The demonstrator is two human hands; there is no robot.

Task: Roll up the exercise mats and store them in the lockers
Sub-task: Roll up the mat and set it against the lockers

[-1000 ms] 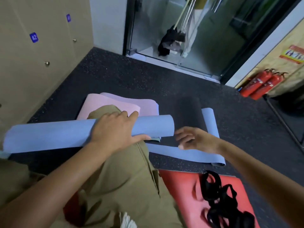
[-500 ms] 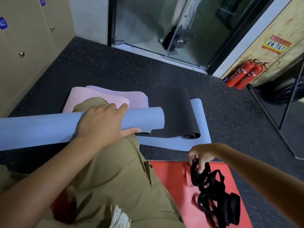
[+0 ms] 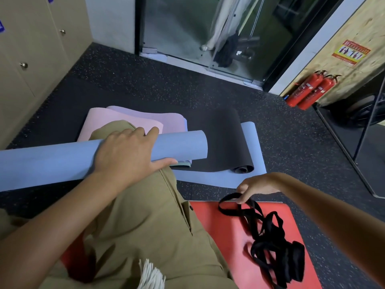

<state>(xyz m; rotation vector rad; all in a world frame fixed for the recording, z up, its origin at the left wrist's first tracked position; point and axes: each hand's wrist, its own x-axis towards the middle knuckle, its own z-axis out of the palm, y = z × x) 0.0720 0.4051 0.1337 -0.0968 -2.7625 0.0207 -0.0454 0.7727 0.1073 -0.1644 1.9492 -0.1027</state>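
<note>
A rolled blue mat (image 3: 52,161) lies across my knee, and my left hand (image 3: 129,155) presses down around its right part. My right hand (image 3: 256,186) pinches a black strap (image 3: 233,203) and lifts one loop of a tangled pile of straps (image 3: 275,253) off the red mat (image 3: 229,247). On the floor ahead lie a pink mat (image 3: 104,119), a lilac mat (image 3: 166,119) under it, and a black mat (image 3: 225,142) partly rolled on a flat blue mat (image 3: 252,142). Beige lockers (image 3: 31,49) stand at the left.
Two red fire extinguishers (image 3: 310,90) lean against the right wall. A glass door (image 3: 208,28) faces me, with a metal frame (image 3: 364,142) at the right. The floor is dark speckled rubber (image 3: 145,84).
My right hand moved from the blue mat's end down to the strap pile, gripped a strap and now lifts a loop of it. The left hand stayed on the rolled mat.
</note>
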